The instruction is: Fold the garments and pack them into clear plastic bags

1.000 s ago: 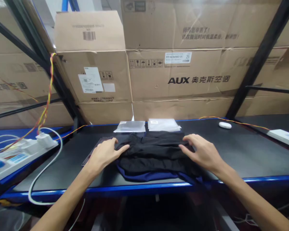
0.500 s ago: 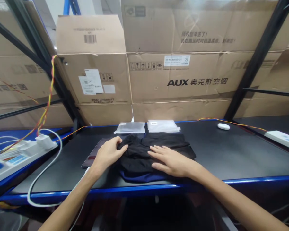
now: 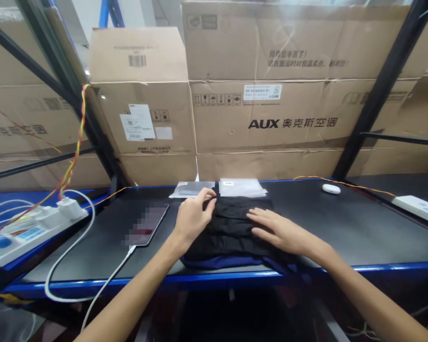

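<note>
A folded black garment (image 3: pixel 231 232) lies near the front edge of the table, with dark blue fabric (image 3: pixel 221 262) showing beneath it. At its left part, my left hand (image 3: pixel 195 213) has its thumb and forefinger pinched on the black cloth. My right hand (image 3: pixel 283 230) rests palm down on the right part, its fingers stretched out and pointing left. Behind the garment are two flat clear plastic packets, the left packet (image 3: pixel 189 189) partly behind my left hand and the right packet (image 3: pixel 241 187) with a small white label.
A phone (image 3: pixel 150 225) with a white charging cable (image 3: pixel 109 282) lies left of the garment. Power strips stand at the left (image 3: pixel 32 237) and right (image 3: pixel 419 206). A small white case (image 3: pixel 331 189) sits at the back right. Cardboard boxes (image 3: pixel 257 142) wall off the rear, between black shelf posts.
My left hand has moved right and slightly back, bringing the garment's left side inward and uncovering the phone. My right hand has slid right over the cloth, still flat.
</note>
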The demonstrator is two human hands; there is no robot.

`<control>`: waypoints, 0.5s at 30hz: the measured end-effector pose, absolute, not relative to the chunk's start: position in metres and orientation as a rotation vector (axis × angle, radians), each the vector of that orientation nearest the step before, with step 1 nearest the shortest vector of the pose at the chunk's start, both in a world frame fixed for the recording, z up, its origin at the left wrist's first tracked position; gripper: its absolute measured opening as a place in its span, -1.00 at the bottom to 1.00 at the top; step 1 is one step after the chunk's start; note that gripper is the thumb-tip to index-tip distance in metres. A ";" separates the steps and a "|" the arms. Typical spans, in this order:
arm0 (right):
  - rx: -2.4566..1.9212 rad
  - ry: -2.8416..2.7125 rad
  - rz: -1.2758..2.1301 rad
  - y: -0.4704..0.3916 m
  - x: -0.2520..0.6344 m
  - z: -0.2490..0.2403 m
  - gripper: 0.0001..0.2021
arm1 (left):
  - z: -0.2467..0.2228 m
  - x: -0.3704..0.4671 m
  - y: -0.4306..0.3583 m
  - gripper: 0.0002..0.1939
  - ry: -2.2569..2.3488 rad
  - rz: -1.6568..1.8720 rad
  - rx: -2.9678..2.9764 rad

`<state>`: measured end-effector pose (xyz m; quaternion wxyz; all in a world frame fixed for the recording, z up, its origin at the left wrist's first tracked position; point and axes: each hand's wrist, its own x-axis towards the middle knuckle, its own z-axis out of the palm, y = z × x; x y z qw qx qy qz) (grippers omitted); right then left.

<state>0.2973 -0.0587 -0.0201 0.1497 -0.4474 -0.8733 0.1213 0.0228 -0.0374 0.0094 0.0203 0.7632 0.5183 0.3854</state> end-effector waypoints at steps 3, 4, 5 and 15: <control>-1.354 -2.465 0.247 -0.055 0.315 -0.026 -0.42 | -0.001 0.046 -0.039 -0.77 1.459 1.089 2.506; -1.379 -2.449 0.226 -0.054 0.320 -0.028 -0.41 | -0.006 0.053 -0.040 -0.77 1.405 1.021 2.578; -1.402 -2.437 0.218 -0.053 0.324 -0.031 -0.40 | -0.012 0.058 -0.042 -0.78 1.352 0.948 2.648; -1.423 -2.379 0.302 -0.052 0.338 -0.051 -0.40 | -0.018 0.062 -0.060 -0.59 1.124 0.639 2.751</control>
